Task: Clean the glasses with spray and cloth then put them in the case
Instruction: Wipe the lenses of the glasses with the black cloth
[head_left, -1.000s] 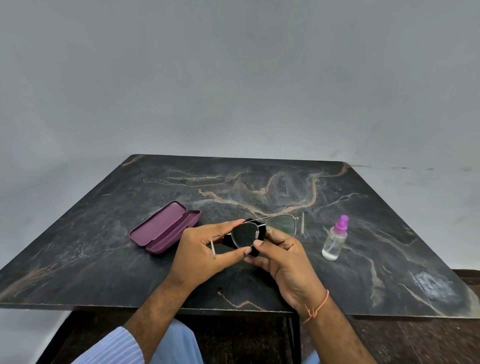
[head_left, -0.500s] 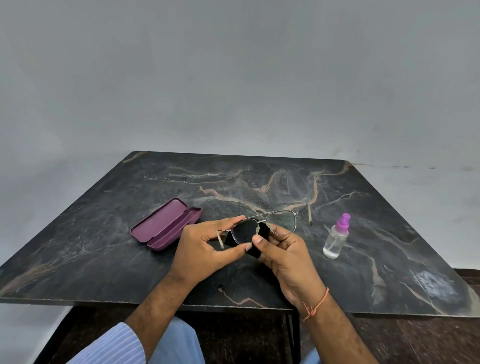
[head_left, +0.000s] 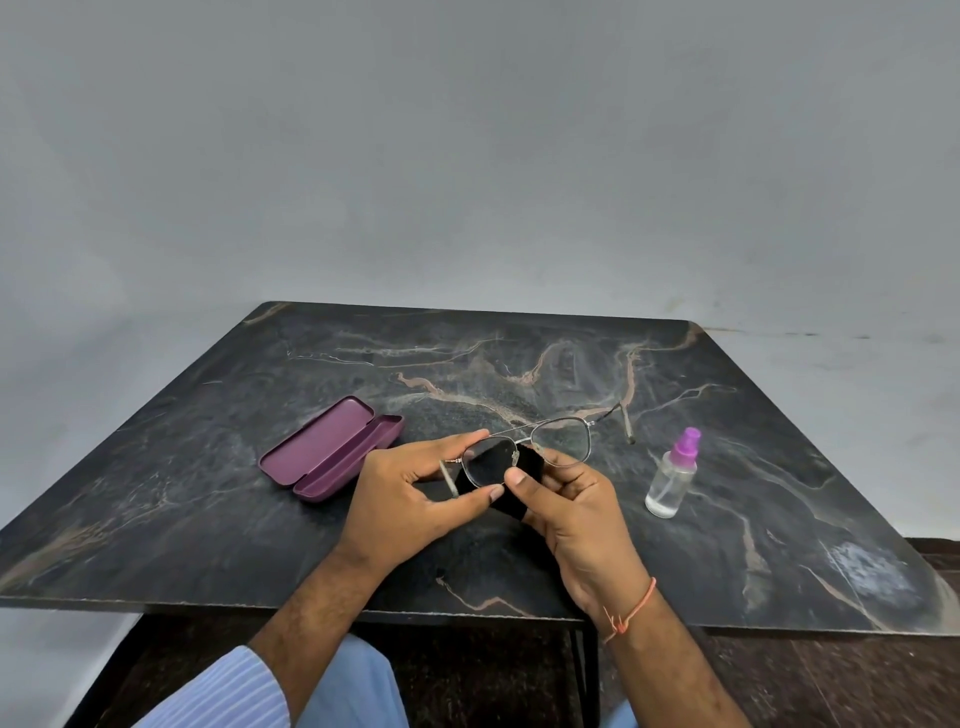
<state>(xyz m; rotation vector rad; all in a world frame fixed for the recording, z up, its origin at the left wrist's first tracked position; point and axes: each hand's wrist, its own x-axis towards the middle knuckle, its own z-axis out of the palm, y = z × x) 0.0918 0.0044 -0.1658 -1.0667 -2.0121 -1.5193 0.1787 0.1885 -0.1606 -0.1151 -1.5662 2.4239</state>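
Above the near edge of the dark marble table (head_left: 208, 519), the left hand (head_left: 400, 499) pinches the thin metal-framed glasses (head_left: 524, 452) by one lens rim. The right hand (head_left: 576, 514) presses a black cloth (head_left: 514, 488) around that lens. The open maroon case (head_left: 330, 454) lies toward the left edge, the clear spray bottle with purple cap (head_left: 672, 475) toward the right.

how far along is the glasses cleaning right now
Spraying may be done: the spray bottle stands aside, untouched. In hand: the left hand holds the glasses while the right hand presses the black cloth on one lens. Left: the open case holds no glasses.
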